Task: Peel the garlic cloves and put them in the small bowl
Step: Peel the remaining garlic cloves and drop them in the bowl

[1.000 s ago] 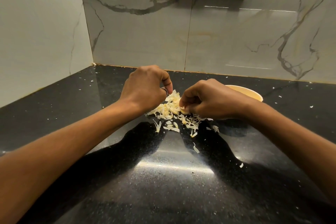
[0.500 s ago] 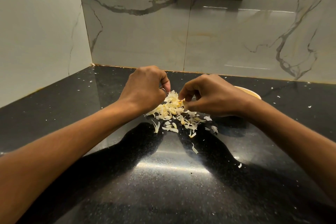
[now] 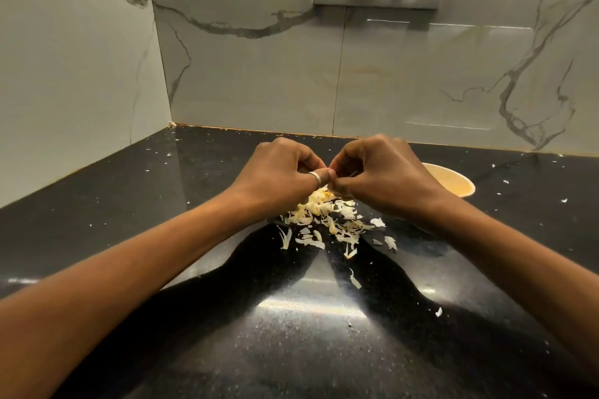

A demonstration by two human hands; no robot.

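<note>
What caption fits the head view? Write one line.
Left hand and right hand pinch a half-hidden garlic clove above loose peels on a black counter, small bowl alongside.

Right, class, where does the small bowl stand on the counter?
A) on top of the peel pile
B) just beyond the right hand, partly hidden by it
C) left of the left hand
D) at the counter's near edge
B: the small bowl shows only part of its rim and wall past the right hand, which covers the rest; the left hand and the peel pile lie to its left.
</note>
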